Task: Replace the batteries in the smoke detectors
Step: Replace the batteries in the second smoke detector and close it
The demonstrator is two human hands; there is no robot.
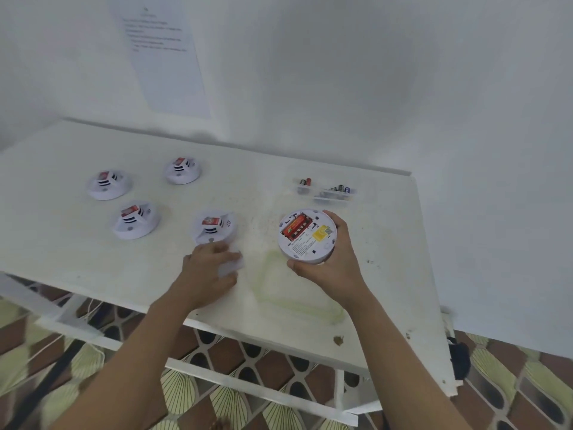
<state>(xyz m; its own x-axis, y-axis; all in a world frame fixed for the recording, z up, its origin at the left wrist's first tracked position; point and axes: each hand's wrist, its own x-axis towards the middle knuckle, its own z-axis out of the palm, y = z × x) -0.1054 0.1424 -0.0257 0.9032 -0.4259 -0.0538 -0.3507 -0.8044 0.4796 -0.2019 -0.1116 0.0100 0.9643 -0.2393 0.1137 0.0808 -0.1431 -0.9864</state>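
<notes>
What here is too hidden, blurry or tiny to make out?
All head view.
Wall sheet: print too blurred to read.
White piece in left hand: motion-blurred, partly covered by fingers.
Batteries in clear tray: too small to count.
Label on detector in right hand: print too small.

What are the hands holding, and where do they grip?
The right hand grips the upturned detector by its rim. The left hand lies on a blurred white piece; its grip cannot be told.
</notes>
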